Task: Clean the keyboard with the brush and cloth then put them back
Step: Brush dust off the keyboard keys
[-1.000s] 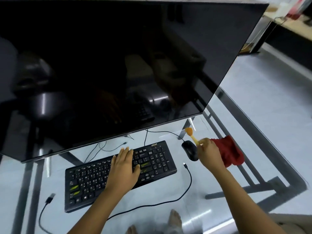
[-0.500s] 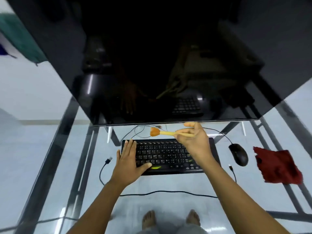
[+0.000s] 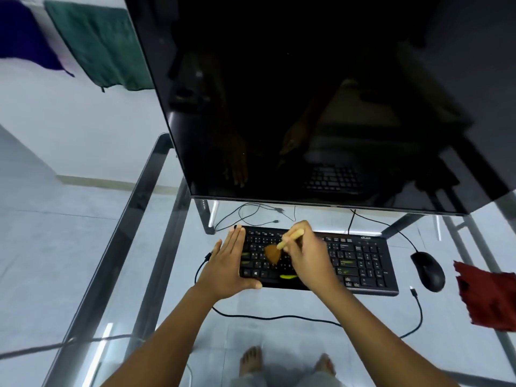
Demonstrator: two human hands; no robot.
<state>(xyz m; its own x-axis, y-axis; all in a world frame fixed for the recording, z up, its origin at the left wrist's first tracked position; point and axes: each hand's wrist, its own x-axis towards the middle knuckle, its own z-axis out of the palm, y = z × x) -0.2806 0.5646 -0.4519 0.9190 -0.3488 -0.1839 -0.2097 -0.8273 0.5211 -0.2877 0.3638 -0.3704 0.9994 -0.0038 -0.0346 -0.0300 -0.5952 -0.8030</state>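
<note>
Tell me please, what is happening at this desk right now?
A person is cleaning a keyboard on a glass table. The right hand holds a brush with its bristles down on the left keys. The left hand lies flat on the keyboard's left end, steadying it. The red cloth lies unused to the right, past the mouse.

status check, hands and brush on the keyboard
Right hand shut on brush, bristles on the left keys. Left hand open, flat on the keyboard left end. Cloth lies right of mouse. Nothing in the way.
</note>
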